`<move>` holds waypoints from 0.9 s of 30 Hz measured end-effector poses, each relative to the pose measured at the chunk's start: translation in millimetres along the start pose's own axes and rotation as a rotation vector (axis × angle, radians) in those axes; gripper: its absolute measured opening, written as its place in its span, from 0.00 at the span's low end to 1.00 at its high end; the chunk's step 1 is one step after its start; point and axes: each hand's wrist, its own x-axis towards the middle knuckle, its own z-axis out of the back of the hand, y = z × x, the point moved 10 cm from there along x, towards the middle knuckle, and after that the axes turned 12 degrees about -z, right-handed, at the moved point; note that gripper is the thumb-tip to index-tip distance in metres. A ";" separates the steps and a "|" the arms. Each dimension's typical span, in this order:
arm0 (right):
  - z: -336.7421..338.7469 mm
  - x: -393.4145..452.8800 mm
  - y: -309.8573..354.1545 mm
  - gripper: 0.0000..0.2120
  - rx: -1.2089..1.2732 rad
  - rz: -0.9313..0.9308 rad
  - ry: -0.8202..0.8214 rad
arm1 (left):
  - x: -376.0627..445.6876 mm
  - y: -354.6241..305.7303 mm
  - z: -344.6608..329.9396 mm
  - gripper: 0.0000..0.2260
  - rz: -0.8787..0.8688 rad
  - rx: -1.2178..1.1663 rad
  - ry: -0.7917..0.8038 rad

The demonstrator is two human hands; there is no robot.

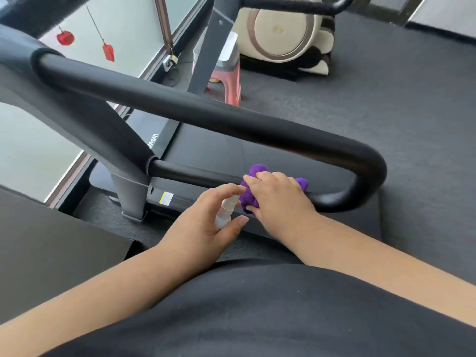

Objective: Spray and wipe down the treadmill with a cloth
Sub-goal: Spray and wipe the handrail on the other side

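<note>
The black treadmill's looped handrail runs across the middle of the view and curves back at the right into a lower bar. My right hand holds a bunched purple cloth pressed around that lower bar. My left hand grips a small white spray bottle, its nozzle end pointing up toward the cloth, with a finger over the top. The treadmill belt lies beyond the bar.
A cream and black exercise machine stands at the back. A pink stool sits behind the treadmill upright. Frosted windows with red hanging ornaments fill the left. Dark grey matting covers the floor on the right.
</note>
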 end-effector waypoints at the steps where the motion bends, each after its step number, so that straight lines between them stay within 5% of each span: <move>1: 0.4 -2.4 -3.7 0.30 0.011 0.000 0.022 | 3.2 -2.9 -4.4 0.21 -0.014 -0.011 0.009; 6: 22.9 -1.3 -12.2 0.15 0.020 -0.044 0.061 | 14.3 -16.6 -16.4 0.22 -0.086 -0.064 0.014; 13: 37.0 -23.5 -62.5 0.12 -0.087 -0.190 0.016 | 13.4 -18.9 -17.8 0.23 -0.130 -0.099 0.000; 19: -15.0 -25.4 -53.7 0.50 -0.288 -0.202 0.137 | 8.6 -16.3 -16.8 0.23 -0.145 -0.077 0.035; 27: -8.8 -10.0 -20.8 0.36 -0.058 -0.034 -0.046 | -2.9 -10.4 -5.5 0.20 -0.142 -0.043 -0.006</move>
